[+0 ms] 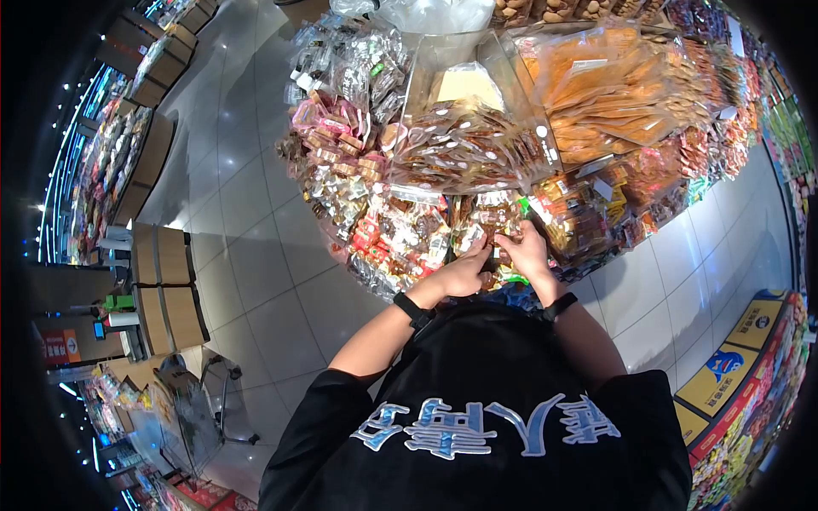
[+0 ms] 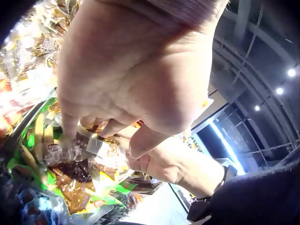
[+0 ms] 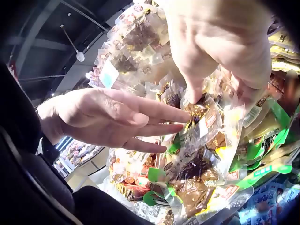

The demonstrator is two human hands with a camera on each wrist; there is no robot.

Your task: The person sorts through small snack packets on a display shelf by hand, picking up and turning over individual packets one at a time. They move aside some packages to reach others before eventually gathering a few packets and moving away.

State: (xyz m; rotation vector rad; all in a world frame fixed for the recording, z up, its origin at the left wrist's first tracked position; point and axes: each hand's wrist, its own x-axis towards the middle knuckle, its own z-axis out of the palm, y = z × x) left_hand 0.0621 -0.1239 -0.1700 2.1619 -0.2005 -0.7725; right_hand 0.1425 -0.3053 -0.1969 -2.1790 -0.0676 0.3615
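Both bare hands are among small snack packets at the near edge of a heaped display. My right hand (image 1: 527, 251) reaches down, and in the right wrist view its thumb and fingers hold a clear snack packet (image 3: 206, 119) with brown contents and a white label. The left hand (image 3: 115, 117) comes in from the side with its fingers extended, fingertips right at that packet. Below lies a larger clear and green packet (image 3: 192, 190) of brown pieces. In the left wrist view, the left palm (image 2: 131, 70) covers part of the packets, with the right hand behind it.
A clear bin (image 1: 464, 153) of brown packets stands behind the hands. Orange snack bags (image 1: 605, 85) are heaped at the right, pink-wrapped packets (image 1: 336, 140) at the left. Tiled floor (image 1: 256, 247) surrounds the display; wooden counters (image 1: 170, 281) stand farther left.
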